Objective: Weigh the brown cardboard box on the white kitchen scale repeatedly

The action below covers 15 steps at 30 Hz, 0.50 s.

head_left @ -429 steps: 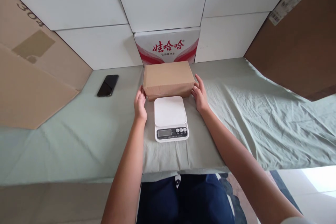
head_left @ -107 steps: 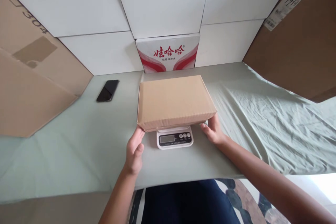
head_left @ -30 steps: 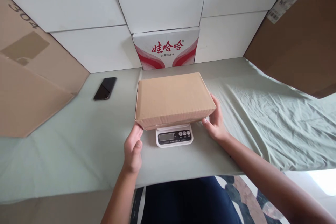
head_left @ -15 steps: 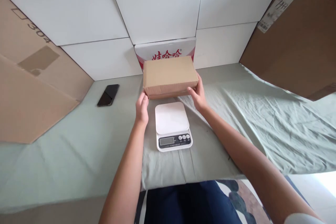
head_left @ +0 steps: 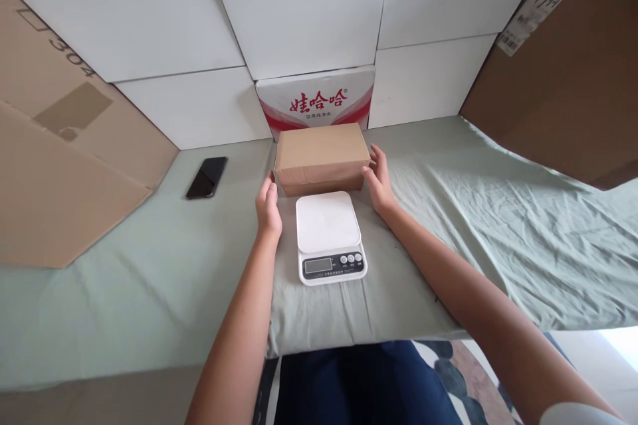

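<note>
A closed brown cardboard box [head_left: 321,153] rests on the green cloth just behind a white digital kitchen scale [head_left: 327,226]. My left hand [head_left: 269,207] is at the box's front left corner, fingers extended along its side and partly hidden. On the other side, my right hand [head_left: 379,182] has its fingers spread, with the thumb by the box's front right edge. Neither hand is wrapped round the box; whether the fingertips still touch it is hard to tell. Nothing lies on the scale's platform, and its display looks blank.
A dark phone [head_left: 207,177] lies on the green cloth [head_left: 149,246] to the left. Behind stands a white and red printed carton [head_left: 319,96] against white panels [head_left: 309,6]. Large cardboard pieces flank the surface at left [head_left: 74,159] and right [head_left: 563,93].
The cardboard box has come down onto the cloth behind the scale, uncovering more of the printed carton. My right hand's fingers have spread away from the box's side, and my left hand has loosened.
</note>
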Available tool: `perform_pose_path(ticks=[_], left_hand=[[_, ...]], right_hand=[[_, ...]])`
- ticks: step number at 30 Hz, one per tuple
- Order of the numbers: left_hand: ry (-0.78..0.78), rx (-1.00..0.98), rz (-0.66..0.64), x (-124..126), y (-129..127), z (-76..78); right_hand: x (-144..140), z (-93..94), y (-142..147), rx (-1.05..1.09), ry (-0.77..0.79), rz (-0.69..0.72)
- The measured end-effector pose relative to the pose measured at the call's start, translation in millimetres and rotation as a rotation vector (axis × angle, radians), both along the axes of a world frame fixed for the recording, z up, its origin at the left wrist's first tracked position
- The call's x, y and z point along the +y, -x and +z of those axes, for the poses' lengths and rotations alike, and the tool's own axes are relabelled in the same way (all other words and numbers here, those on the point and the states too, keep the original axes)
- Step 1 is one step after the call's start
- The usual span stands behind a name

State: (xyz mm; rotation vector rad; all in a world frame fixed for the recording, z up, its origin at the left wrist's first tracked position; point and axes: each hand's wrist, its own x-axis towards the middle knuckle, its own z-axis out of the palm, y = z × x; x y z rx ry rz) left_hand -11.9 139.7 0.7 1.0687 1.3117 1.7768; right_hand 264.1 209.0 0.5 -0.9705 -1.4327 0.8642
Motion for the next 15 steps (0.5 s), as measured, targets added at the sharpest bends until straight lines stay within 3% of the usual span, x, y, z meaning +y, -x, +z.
perform_pose_path(ticks=[6,15], left_hand=[[0.023,-0.046,0.075,1.2,10.2,-3.4],[0.002,0.056,-0.089,-8.6,-12.1,-3.5]], right_hand=[[3.8,-4.8,-7.7,0.1,0.068,-0.062],[-5.2,7.1,0.8,0.067,0.005,0.126]])
